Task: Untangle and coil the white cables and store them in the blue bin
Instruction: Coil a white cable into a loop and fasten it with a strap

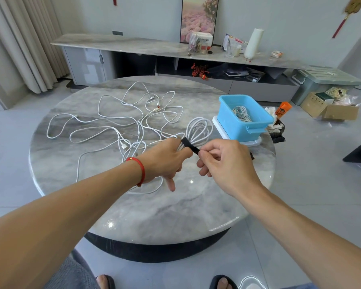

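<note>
While the left hand point(167, 157) grips the pinched neck of a coiled white cable point(199, 130), the right hand point(221, 157) pinches the free end of a black strap point(190, 145) wrapped about that neck; both hands are closed on their loads, above the table's point(175, 207) right half. Remaining white cables point(117, 122) lie tangled across the table's left and centre, one strand running to the held coil; the blue bin point(245, 119) stands at the right edge, on a white lid point(252, 141), one coil point(241, 113) already inside. Recommendation: keep the neck gripped firmly so loops cannot spring; draw the strap taut, close it flat upon itself; check the trailing strand is freed before binning.
</note>
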A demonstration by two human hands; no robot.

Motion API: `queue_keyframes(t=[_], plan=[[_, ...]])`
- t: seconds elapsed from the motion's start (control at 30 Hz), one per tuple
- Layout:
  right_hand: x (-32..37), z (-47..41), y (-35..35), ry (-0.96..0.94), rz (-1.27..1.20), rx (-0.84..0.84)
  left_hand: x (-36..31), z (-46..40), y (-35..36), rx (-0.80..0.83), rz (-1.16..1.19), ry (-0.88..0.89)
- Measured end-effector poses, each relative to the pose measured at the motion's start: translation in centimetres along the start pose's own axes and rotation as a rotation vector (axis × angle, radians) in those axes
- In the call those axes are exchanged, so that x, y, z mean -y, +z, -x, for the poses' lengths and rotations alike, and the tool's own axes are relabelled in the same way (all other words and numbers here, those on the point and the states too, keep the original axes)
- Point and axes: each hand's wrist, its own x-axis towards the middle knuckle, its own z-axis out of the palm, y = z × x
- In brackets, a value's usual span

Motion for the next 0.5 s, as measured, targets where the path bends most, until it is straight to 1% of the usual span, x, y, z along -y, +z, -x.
queue_keyframes(t=[0.1, 0.17, 0.23, 0.37, 0.5], plan=[[0.3, 0.0, 0.4, 0.002, 0.071, -0.001, 0.0, -0.2, 0.3, -0.046, -0.134, -0.039], [0.6, 0.0, 0.5, 0.043, 0.056, 0.016, -0.2, -0.1, 0.6, -0.079, -0.193, -0.036], [0.8, 0.0, 0.5, 0.125, -0.081, 0.034, -0.3, 0.2, 0.9, -0.112, -0.269, -0.008], [1.3, 0.0, 0.4, 0.264, -0.346, 0.038, -0.1, -0.2, 1.2, -0.192, -0.418, 0.100], [1.7, -0.1, 0.4, 0.311, -0.430, 0.007, -0.2, -0.7, 1.9, -0.291, -0.587, 0.157]])
